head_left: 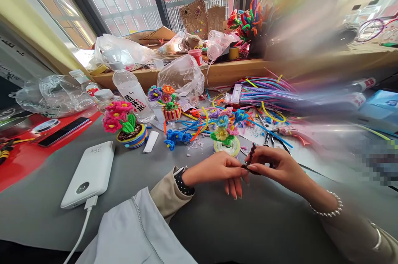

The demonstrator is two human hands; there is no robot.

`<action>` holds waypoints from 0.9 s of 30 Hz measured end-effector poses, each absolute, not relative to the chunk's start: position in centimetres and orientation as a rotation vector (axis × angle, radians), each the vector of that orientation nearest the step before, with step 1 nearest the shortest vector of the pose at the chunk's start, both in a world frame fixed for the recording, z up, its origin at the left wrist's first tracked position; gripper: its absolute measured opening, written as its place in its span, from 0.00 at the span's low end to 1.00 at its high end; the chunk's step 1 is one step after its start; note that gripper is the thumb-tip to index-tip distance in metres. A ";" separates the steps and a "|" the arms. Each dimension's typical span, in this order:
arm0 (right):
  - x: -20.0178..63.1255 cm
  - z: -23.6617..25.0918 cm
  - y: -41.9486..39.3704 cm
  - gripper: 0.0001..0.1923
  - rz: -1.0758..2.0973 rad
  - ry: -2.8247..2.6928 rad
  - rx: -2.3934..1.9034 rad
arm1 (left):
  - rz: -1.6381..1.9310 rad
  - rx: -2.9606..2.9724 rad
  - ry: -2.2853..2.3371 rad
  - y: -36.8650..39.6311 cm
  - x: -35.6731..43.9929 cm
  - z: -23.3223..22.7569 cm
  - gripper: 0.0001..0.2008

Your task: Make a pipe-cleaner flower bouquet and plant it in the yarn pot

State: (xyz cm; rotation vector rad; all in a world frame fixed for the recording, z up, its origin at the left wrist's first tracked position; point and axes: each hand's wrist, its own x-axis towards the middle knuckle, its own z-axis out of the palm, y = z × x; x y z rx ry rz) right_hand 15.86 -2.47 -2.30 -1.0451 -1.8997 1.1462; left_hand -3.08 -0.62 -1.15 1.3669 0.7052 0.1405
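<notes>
left hand: [219, 169] thumb and fingertips pinched on the lower end of a dark pipe cleaner [250, 155], other fingers hanging loose toward the table; seems to anchor the stem.
right hand: [273, 163] closed in a fingertip grip on the same pipe cleaner, just above the left pinch; grip looks suited to twisting.
pipe cleaner: dark brown-red, short, tilted upward, held in the air above the grey table [236, 222], between both hands.
nearest craft: small flower pot [224, 133] of pipe-cleaner flowers, just behind the hands.
other flowers: pink flower pot [124, 123] further left, near a water bottle [132, 92].
supplies: loose pipe cleaner bundle [267, 92] behind, within reach.
left side: white power bank [90, 173], cable plugged in.
scissors: [268, 133] lying beside the right hand.
</notes>
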 end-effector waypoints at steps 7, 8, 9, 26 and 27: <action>15.9 -2.6 -2.7 0.11 1.072 -1.889 -1.065 | 0.205 1.386 0.716 -0.9 -2.9 -1.0 0.18; 16.0 -2.6 -2.7 0.11 1.069 -1.878 -1.070 | 0.221 1.395 0.729 -1.0 -2.9 -1.0 0.18; 16.0 -2.7 -2.7 0.11 1.067 -1.864 -1.078 | 0.242 1.406 0.743 -1.0 -2.8 -1.0 0.18; 15.9 -3.6 -2.7 0.06 0.291 -2.126 -0.915 | 0.614 1.662 1.019 -2.2 -2.3 -2.1 0.12; 16.0 -3.7 -2.6 0.07 0.257 -2.143 -0.892 | 0.627 1.663 1.030 -2.2 -2.3 -2.2 0.11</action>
